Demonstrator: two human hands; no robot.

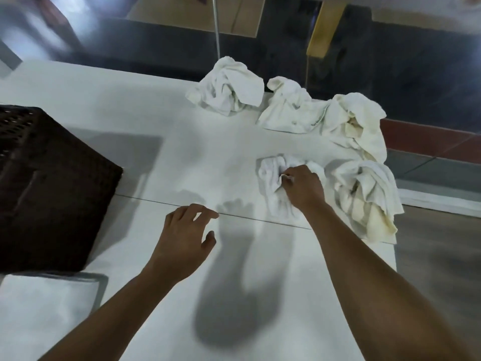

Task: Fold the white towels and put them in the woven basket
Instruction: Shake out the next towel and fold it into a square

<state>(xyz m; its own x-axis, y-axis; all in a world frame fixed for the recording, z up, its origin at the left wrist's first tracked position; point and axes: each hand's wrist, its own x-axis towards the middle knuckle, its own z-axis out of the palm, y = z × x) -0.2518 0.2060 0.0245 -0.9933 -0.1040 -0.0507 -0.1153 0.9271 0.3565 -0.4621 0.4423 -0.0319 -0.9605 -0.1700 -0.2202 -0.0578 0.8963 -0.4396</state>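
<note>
Several crumpled white towels lie on the white table (156,121). My right hand (303,187) grips one small crumpled towel (273,183) right of centre. Another crumpled towel (364,196) lies just right of it at the table's edge. Farther back sit more towels: one (229,87) at the far edge, one (289,110) beside it, and a cream one (356,123) hanging over the right edge. My left hand (186,230) hovers over the bare table, fingers loosely spread, holding nothing. The dark woven basket (49,188) stands at the left.
A white folded cloth or pad (44,308) lies at the front left below the basket. The table's right edge runs close to the towels, with floor beyond. A seam line crosses the tabletop between my hands. A yellow wooden post (325,27) stands behind.
</note>
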